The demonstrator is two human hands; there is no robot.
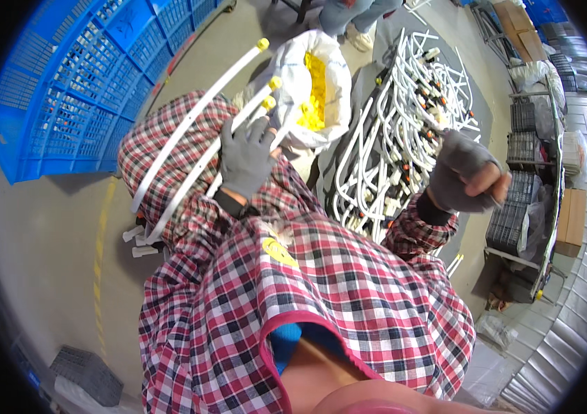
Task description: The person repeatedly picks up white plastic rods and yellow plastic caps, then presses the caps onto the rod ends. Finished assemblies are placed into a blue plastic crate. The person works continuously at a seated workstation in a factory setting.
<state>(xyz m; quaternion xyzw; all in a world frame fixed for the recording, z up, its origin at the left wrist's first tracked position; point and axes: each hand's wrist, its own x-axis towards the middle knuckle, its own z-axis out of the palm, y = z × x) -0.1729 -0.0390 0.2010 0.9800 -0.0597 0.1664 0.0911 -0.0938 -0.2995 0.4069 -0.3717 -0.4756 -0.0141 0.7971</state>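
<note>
Two hands: both gloved, busy.
Left hand [246, 160]: clamped on white tubes [190, 138], fanned so the yellow caps [269, 83] stay apart.
Right hand [466, 172]: fisted, contents unclear.
Further out: cap bag [311, 86], tube pile [404, 117] within reach.

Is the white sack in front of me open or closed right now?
Open. The white sack has its mouth spread wide, and yellow caps show inside it, just beyond the left hand holding white tubes.

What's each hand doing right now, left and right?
Left hand: closed on a bundle of white tubes with yellow caps.
Right hand: closed in a loose fist; whether it holds anything cannot be told.
</note>
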